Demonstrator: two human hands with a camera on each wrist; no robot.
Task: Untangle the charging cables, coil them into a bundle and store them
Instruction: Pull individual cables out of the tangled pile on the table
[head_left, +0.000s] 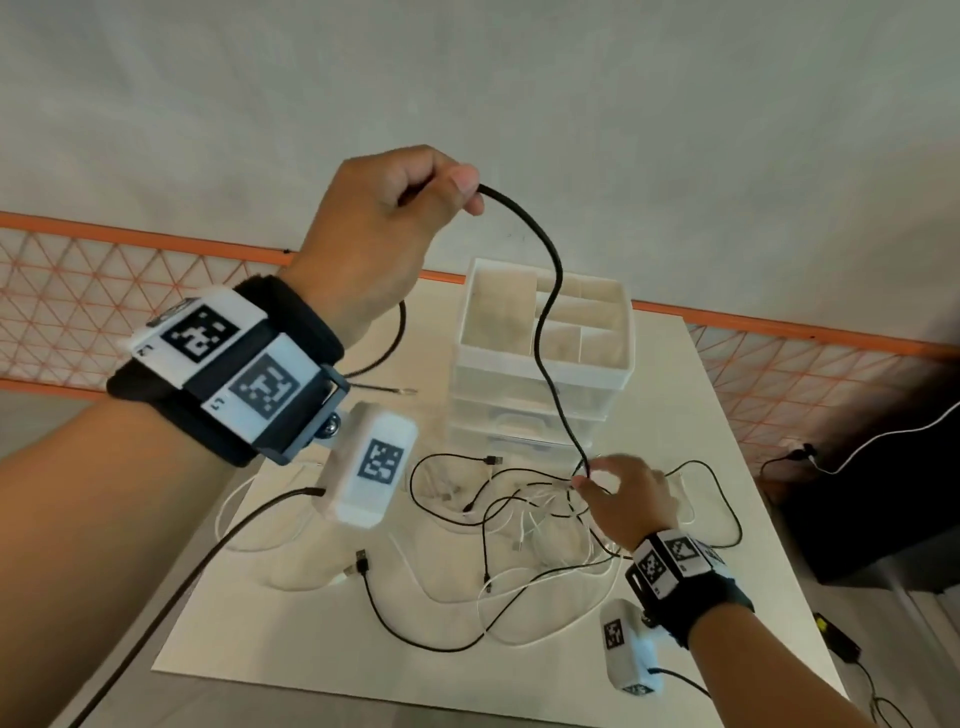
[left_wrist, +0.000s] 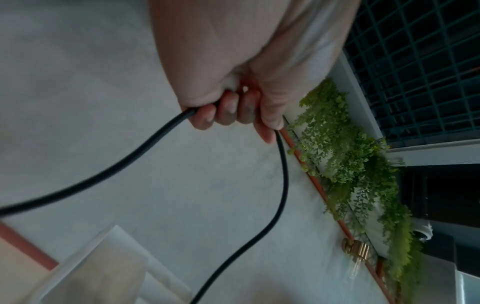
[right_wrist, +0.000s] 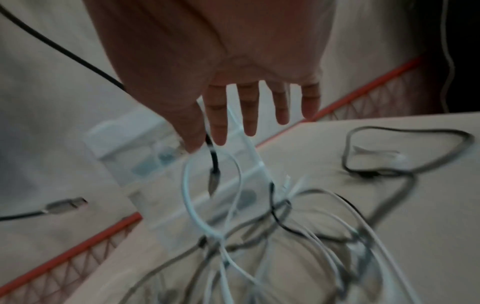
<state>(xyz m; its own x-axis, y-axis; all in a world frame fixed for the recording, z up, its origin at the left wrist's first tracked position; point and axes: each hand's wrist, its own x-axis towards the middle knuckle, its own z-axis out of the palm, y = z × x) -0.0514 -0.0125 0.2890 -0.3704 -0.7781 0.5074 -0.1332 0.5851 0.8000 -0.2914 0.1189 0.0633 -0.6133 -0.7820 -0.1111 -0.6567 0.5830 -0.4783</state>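
My left hand (head_left: 447, 192) is raised high above the table and grips a thick black cable (head_left: 550, 312). In the left wrist view its curled fingers (left_wrist: 228, 109) wrap the black cable (left_wrist: 283, 174), which leaves the fist on both sides. The cable hangs down in front of the drawer organizer to my right hand (head_left: 589, 478), which pinches its lower end between thumb and forefinger just above the tangle of black and white cables (head_left: 519, 519). In the right wrist view the plug (right_wrist: 214, 176) dangles below the pinch, and the other fingers (right_wrist: 250, 115) are straight.
A white drawer organizer (head_left: 597, 370) with open top compartments stands at the back of the white table (head_left: 675, 395). Loose USB plugs (head_left: 362, 564) lie at the front. An orange mesh fence (head_left: 104, 291) runs behind, and a dark object (head_left: 857, 493) sits to the right.
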